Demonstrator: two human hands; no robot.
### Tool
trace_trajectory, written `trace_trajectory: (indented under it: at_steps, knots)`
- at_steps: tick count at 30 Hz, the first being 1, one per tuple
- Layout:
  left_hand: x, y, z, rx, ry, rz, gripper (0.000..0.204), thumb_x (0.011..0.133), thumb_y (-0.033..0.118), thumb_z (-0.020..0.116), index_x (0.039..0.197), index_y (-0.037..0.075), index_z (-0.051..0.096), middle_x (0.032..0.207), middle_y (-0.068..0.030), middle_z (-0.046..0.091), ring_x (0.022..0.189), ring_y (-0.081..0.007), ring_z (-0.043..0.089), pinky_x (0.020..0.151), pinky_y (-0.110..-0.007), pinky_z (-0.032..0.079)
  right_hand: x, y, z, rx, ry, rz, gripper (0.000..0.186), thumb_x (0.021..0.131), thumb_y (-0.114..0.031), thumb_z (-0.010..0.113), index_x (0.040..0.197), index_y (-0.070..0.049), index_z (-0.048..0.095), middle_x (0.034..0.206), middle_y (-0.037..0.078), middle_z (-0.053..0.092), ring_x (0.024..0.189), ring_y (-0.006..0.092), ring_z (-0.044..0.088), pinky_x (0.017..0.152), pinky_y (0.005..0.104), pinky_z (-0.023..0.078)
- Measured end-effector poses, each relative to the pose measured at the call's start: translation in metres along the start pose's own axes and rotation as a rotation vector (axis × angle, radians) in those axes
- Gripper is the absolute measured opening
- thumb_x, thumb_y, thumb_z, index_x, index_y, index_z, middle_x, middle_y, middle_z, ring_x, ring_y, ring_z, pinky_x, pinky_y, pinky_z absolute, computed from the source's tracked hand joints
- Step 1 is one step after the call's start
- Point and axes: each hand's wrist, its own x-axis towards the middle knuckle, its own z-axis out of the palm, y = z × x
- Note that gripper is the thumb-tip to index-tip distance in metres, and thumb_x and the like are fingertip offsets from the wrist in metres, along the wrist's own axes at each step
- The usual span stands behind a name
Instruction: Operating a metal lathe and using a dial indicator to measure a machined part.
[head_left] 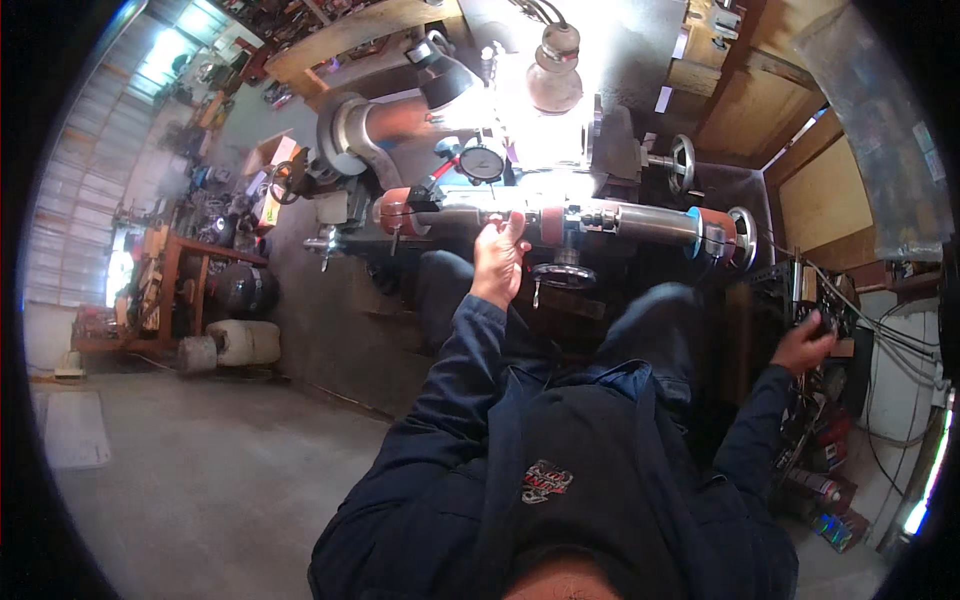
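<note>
My left hand [500,262] is raised to the front of a machine, its fingers curled at a steel shaft [455,222]. Whatever lies between those fingers is too small to make out. Just above it sits a round dial indicator [481,163] on a red arm [444,170]. Beside the hand, to the right, are an orange-brown collar [552,226] and a small handwheel [563,275] with a crank handle. Far to the right, my right hand [804,346] is closed at a dark object among tools on a rack [808,290]; its shape is unclear.
A larger handwheel [742,238] ends the machine's right side, with another handwheel [682,163] behind. A bright lamp lights the work from above, near a black lamp head [440,75]. Cables [885,330] hang at right. A workbench [200,250] with cluttered parts stands left.
</note>
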Motion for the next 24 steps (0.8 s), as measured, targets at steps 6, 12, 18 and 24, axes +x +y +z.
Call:
trace_trajectory:
  at_steps: [6, 12, 18, 24]
  knots:
    - [0.007, -0.007, 0.002, -0.058, 0.035, 0.028, 0.011, 0.091, 0.015, 0.065, 0.097, 0.011, 0.056, 0.082, 0.0053, 0.052, 0.059, -0.0037, 0.040, 0.051, -0.018, 0.034, 0.002, -0.257, -0.028, 1.127, -0.488, -0.196, 0.032, 0.087, -0.016, 0.067, 0.115, -0.006, 0.055, 0.110, 0.016, 0.063, 0.101, 0.0261, 0.063, 0.087, 0.0360, 0.049]
    - [0.008, -0.016, 0.004, -0.280, -0.140, 0.124, 0.010, 0.092, 0.004, 0.059, 0.100, 0.008, 0.053, 0.095, -0.0017, 0.059, 0.079, -0.0101, 0.058, 0.066, -0.023, 0.050, -0.032, -0.396, -0.032, 1.007, -1.031, -0.539, 0.037, 0.084, -0.020, 0.068, 0.117, -0.007, 0.055, 0.108, 0.011, 0.064, 0.096, 0.0284, 0.064, 0.080, 0.0363, 0.050]
    - [0.005, -0.022, -0.007, -0.187, -0.167, 0.141, 0.024, 0.095, 0.008, 0.054, 0.119, 0.009, 0.049, 0.109, -0.0058, 0.057, 0.100, -0.0163, 0.059, 0.085, -0.032, 0.052, -0.071, -0.424, -0.015, 1.068, -0.645, -0.913, 0.042, 0.081, -0.018, 0.067, 0.116, -0.006, 0.047, 0.110, 0.009, 0.063, 0.096, 0.0232, 0.065, 0.076, 0.0321, 0.053]
    - [0.006, -0.022, -0.015, -0.331, -0.242, -0.093, 0.029, 0.094, 0.011, 0.057, 0.121, 0.010, 0.047, 0.114, -0.0066, 0.056, 0.101, -0.0170, 0.059, 0.085, -0.033, 0.051, -0.079, -0.425, -0.010, 1.056, -0.653, -0.939, 0.039, 0.080, -0.013, 0.065, 0.114, -0.005, 0.049, 0.110, 0.008, 0.061, 0.098, 0.0226, 0.064, 0.078, 0.0325, 0.052]
